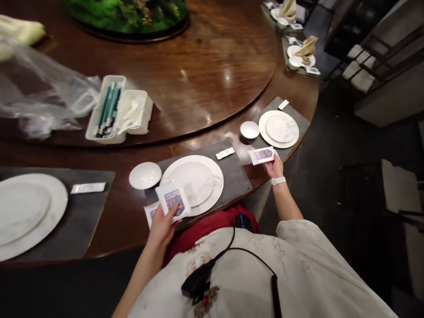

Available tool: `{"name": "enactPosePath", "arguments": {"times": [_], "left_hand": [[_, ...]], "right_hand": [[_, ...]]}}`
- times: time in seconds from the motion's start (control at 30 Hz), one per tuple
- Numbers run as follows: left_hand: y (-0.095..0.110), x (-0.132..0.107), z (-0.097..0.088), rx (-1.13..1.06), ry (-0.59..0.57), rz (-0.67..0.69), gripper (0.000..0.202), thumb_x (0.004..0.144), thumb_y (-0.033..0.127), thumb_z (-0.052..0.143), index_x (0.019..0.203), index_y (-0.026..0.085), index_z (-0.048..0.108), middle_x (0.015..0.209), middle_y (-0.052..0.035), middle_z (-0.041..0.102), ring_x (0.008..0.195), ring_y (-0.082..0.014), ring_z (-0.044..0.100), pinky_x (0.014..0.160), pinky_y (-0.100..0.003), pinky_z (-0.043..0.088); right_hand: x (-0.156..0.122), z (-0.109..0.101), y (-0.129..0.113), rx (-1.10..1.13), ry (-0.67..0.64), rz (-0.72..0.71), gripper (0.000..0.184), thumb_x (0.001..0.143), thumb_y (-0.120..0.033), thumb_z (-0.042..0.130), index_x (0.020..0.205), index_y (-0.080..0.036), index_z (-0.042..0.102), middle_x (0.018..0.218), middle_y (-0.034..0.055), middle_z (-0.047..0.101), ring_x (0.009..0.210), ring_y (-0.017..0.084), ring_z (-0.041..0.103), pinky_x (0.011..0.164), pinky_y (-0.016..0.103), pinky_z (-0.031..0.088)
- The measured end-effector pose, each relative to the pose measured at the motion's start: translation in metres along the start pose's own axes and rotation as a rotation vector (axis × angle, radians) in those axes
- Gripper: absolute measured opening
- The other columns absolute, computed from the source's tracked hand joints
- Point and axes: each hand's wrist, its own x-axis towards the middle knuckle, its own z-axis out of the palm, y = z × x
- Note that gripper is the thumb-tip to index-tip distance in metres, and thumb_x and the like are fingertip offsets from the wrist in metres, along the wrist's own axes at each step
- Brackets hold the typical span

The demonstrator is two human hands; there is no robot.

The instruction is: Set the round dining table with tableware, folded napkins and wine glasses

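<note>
My left hand holds two printed white sachets fanned out, just over the near edge of a white dinner plate. A white bowl sits left of that plate on a dark slate mat, with a small white packet on the mat. My right hand, with a white band on its wrist, pinches one similar sachet by the table edge. It is nearest a second plate and small bowl.
A wooden turntable fills the round table's middle, carrying a plastic bag, a white caddy of chopsticks and spoons, and a green centrepiece. More place settings with folded napkins lie beyond. Chairs stand on the dark floor at right.
</note>
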Motion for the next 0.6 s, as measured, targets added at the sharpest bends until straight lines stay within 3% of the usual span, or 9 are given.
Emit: {"name": "enactPosePath", "arguments": {"times": [0.1, 0.27, 0.43, 0.6], "left_hand": [[-0.001, -0.002, -0.002, 0.006, 0.037, -0.045, 0.026, 0.082, 0.011, 0.072, 0.105, 0.020, 0.066, 0.088, 0.0010, 0.070, 0.052, -0.0074, 0.062, 0.038, -0.012, 0.046], [0.010, -0.002, -0.001, 0.001, 0.051, -0.032, 0.024, 0.084, 0.009, 0.067, 0.104, 0.020, 0.067, 0.088, 0.0017, 0.070, 0.051, -0.0077, 0.062, 0.036, -0.012, 0.047], [0.022, -0.004, -0.002, -0.012, 0.080, -0.007, 0.025, 0.079, 0.009, 0.072, 0.100, 0.020, 0.066, 0.085, 0.0024, 0.070, 0.051, -0.0079, 0.061, 0.036, -0.012, 0.046], [0.022, -0.007, -0.003, 0.004, 0.094, -0.036, 0.022, 0.082, 0.008, 0.068, 0.101, 0.019, 0.067, 0.084, 0.0021, 0.069, 0.050, -0.0076, 0.060, 0.036, -0.012, 0.045]], "right_hand": [[0.027, -0.016, -0.001, 0.085, 0.209, 0.002, 0.015, 0.097, -0.018, 0.055, 0.111, -0.018, 0.059, 0.087, 0.0002, 0.070, 0.077, 0.012, 0.071, 0.076, 0.027, 0.062], [0.046, -0.027, 0.020, 0.091, 0.352, 0.030, 0.020, 0.100, -0.010, 0.052, 0.119, -0.013, 0.057, 0.090, 0.0006, 0.066, 0.071, 0.010, 0.068, 0.066, 0.022, 0.061], [0.056, -0.031, 0.025, 0.009, 0.366, 0.023, 0.020, 0.102, -0.009, 0.048, 0.120, -0.014, 0.054, 0.086, -0.0008, 0.064, 0.071, 0.010, 0.069, 0.064, 0.021, 0.062], [0.063, -0.042, 0.018, -0.220, 0.322, 0.026, 0.020, 0.100, -0.011, 0.049, 0.120, -0.016, 0.047, 0.075, -0.0035, 0.060, 0.066, 0.012, 0.070, 0.063, 0.024, 0.063]]}}
